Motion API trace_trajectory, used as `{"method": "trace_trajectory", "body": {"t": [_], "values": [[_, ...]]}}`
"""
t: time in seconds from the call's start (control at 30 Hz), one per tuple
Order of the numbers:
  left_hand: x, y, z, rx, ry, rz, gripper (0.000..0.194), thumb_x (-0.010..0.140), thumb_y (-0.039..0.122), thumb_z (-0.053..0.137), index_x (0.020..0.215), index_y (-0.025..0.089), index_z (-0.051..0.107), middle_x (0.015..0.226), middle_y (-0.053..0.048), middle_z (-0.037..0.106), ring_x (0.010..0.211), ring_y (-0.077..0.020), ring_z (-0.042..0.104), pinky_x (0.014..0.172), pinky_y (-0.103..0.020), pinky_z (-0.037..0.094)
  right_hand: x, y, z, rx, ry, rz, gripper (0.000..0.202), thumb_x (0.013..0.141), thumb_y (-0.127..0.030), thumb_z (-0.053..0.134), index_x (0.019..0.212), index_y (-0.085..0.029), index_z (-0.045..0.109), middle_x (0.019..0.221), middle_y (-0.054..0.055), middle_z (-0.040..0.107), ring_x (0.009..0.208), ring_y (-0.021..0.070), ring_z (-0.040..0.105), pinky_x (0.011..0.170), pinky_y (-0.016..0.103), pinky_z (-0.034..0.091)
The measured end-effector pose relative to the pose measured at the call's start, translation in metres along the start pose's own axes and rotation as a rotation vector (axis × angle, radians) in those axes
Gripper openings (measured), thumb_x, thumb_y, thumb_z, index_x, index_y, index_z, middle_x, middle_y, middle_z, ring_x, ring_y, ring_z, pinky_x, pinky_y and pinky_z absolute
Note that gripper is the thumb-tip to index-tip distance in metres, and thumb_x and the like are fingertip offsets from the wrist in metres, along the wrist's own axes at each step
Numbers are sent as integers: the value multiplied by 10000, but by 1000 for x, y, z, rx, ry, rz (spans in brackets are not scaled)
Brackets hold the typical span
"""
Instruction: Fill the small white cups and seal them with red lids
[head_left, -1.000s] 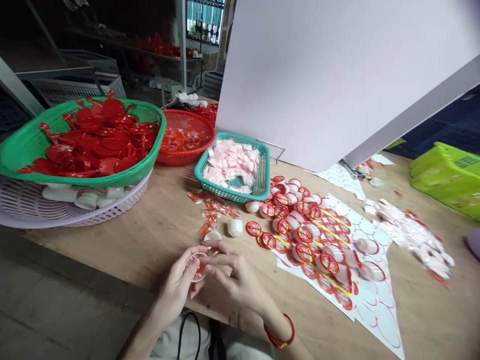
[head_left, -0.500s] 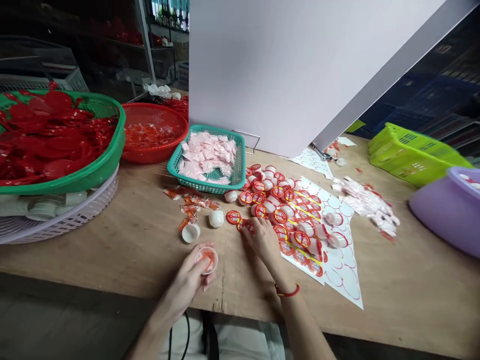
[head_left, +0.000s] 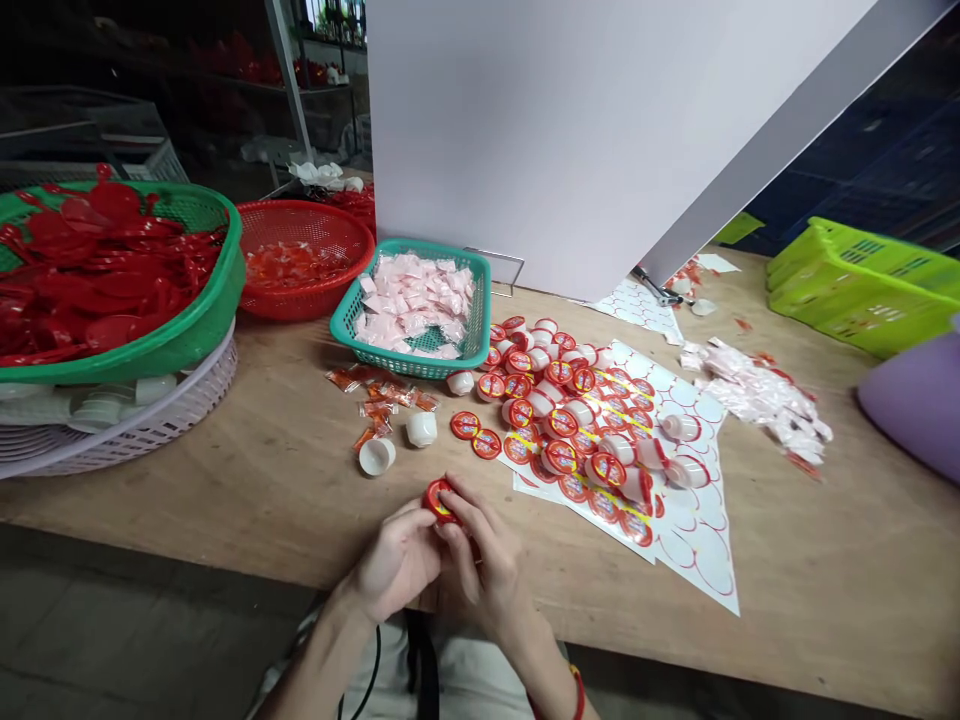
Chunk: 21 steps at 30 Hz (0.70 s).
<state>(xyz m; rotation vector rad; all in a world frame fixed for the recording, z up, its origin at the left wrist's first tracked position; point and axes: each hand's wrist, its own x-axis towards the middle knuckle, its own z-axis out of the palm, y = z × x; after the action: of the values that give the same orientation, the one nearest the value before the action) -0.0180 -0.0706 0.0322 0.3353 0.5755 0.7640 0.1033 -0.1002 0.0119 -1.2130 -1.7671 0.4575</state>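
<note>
A small cup topped with a round red lid label (head_left: 441, 500) is between my two hands near the table's front edge. My left hand (head_left: 401, 560) holds the cup from the left, its fingers curled round it. From the right, my right hand (head_left: 484, 555) has its fingertips pressed on the label. Just beyond lie two loose red labels (head_left: 486, 444), an upright white cup (head_left: 421, 429) and a tipped white cup (head_left: 376, 457). Orange packets (head_left: 379, 405) are scattered behind these. Many red-lidded cups (head_left: 561, 458) lie on label sheets (head_left: 697, 540) to the right.
A teal basket (head_left: 485, 320) of pink packets stands behind, with a red basket (head_left: 360, 245) and a green basket (head_left: 232, 260) to its left. At the right are pink packets (head_left: 765, 400), a lime basket (head_left: 840, 310) and a purple container (head_left: 915, 410).
My right hand has come back from the loose labels to my left hand. A red label now covers the cup, which was open with an orange packet inside.
</note>
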Motion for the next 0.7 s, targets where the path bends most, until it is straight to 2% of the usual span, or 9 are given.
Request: {"method": "trace_trajectory", "body": {"t": [0.03,0.1,0.17,0.3,0.4,0.53,0.7], "values": [[-2,2,0,-31,-61,-18,307,734,230,565,1030,156,603,979,-84,650,903,-210,602,780,-319,452,1,1,-3,13,-8,-4,348,864,-200,480,1210,-171,479,1216,141,540,1135,215,509,903,361,475],[-5,4,0,-20,-108,-23,375,765,199,558,1139,171,550,1034,-90,642,929,-212,612,807,-332,452,4,2,-10,43,-24,-5,457,821,-274,567,1247,-173,437,1187,136,560,1096,227,535,880,365,487],[-7,3,0,42,-75,22,420,787,197,570,1201,189,502,1087,-95,625,942,-209,617,814,-322,456,6,0,-14,55,2,4,477,808,-272,587,1251,-191,428,1136,116,590,1031,218,570,820,340,514],[-6,-5,1,219,41,183,474,753,344,638,1186,213,497,1118,-89,614,938,-205,618,784,-275,479,5,-6,-12,68,118,46,324,836,-198,537,1157,-217,501,992,77,624,856,174,606,669,264,528],[-5,-9,1,392,99,320,483,703,398,673,1119,199,528,1067,-81,638,936,-189,611,794,-241,477,2,-9,-7,117,150,106,276,835,-181,523,1107,-228,527,979,62,615,886,175,587,737,280,509],[-6,-12,2,503,149,501,442,695,382,683,1069,200,532,1041,-69,641,943,-185,607,800,-234,488,-4,-10,-1,223,147,209,279,844,-189,512,1115,-255,517,1024,49,607,934,172,577,777,276,493],[-13,-11,0,659,151,614,345,746,290,649,1065,229,532,1027,-48,634,936,-172,609,785,-215,493,-5,-12,-4,305,128,215,319,867,-216,495,1180,-276,495,1078,47,605,994,180,569,837,297,478]]}}
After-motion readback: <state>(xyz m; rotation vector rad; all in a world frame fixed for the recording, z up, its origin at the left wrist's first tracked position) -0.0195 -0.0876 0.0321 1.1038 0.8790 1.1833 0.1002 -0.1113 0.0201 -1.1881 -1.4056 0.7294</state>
